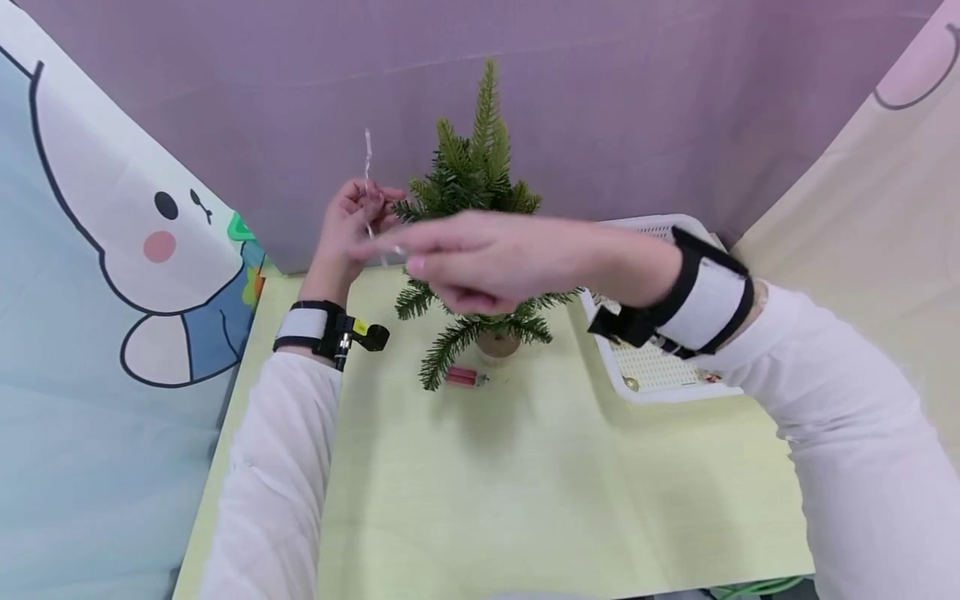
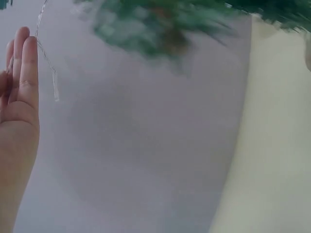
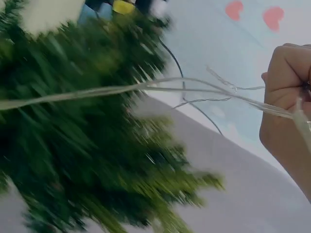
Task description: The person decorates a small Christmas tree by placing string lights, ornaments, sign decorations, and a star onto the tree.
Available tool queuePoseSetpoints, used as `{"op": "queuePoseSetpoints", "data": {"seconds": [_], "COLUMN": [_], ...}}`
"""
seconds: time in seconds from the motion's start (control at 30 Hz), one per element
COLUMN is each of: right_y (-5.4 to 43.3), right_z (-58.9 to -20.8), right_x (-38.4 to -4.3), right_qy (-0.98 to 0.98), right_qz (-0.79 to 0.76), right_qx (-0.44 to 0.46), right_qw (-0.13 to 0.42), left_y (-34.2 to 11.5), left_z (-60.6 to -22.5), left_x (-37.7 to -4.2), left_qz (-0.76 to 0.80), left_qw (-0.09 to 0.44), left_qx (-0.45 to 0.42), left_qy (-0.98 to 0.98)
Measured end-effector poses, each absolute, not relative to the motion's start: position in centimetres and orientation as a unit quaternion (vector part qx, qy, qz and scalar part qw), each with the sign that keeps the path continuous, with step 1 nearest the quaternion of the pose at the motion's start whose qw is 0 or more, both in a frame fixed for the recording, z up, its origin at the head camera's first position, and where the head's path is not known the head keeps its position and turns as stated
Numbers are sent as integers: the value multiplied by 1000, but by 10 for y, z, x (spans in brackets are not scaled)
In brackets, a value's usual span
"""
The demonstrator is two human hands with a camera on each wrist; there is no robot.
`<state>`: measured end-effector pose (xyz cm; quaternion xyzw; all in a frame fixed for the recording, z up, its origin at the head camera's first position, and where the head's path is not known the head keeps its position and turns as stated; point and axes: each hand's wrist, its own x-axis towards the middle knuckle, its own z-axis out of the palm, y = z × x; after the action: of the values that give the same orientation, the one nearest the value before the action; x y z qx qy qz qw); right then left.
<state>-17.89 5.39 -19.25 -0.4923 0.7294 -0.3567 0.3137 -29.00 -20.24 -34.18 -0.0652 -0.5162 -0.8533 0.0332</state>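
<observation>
Left hand (image 1: pixel 352 221) pinches clear wire strand (image 3: pixel 97 91) above far edge of desk (image 1: pixel 525 500), toward left corner. Right hand (image 1: pixel 483 258), fingers curled, grips strand before small tree (image 1: pixel 465 175) near far edge.

Glossy plastic-looking wire (image 3: pixel 112 90), bristly matt tree (image 1: pixel 472 179)

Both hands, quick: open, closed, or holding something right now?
Left hand: closed on the clear wire, pinching it.
Right hand: fingers curled, holding the clear wire; blurred in the head view.

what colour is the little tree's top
Yellowish green; the tree's top shows best in the head view.
</observation>
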Motion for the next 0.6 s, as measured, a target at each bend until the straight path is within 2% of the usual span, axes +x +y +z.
{"op": "queuePoseSetpoints", "data": {"seconds": [0.17, 0.3, 0.47, 0.6], "right_y": [63, 85, 118, 143], "right_z": [-223, -236, -243, -249], "right_x": [-174, -172, -181, -191], "right_qy": [741, 755, 759, 763], "right_qz": [-313, -320, -366, -414], "right_qx": [-501, -490, -476, -459], "right_qw": [321, 296, 251, 191], "left_y": [-205, -202, -197, -193], "left_z": [-360, -365, -366, -371], "left_x": [-275, -260, -238, -226], "left_qz": [-865, -839, -768, -650], "left_qw": [18, 35, 88, 171], "left_qx": [-119, -164, -173, -176], "left_qy": [-488, -517, -610, -719]}}
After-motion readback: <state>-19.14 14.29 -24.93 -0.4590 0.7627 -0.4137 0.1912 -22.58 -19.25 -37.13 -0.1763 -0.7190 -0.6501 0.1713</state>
